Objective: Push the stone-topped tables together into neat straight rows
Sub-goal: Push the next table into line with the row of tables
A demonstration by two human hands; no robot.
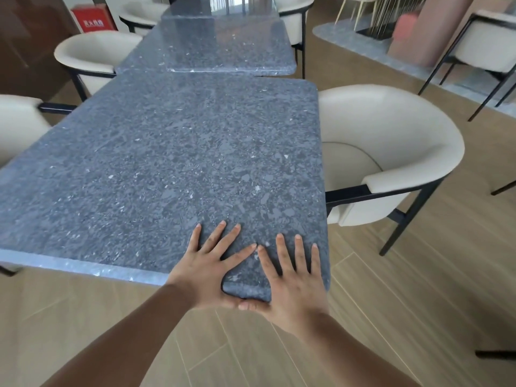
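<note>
A grey speckled stone-topped table (pixel 173 163) fills the middle of the head view. My left hand (pixel 212 263) and my right hand (pixel 293 277) lie flat on its near right corner, fingers spread, thumbs over the front edge. Behind it stands a second stone-topped table (pixel 223 48), its near edge touching or almost touching the first. The first top juts further right than the second, so their right edges do not line up. A third table (pixel 217 7) continues the row at the back.
Cream tub chairs with black frames flank the tables: one at the right (pixel 391 152), two at the left (pixel 95 57) (pixel 16 127), others further back. A red box (pixel 92 18) stands at the back left. Wooden floor lies around me.
</note>
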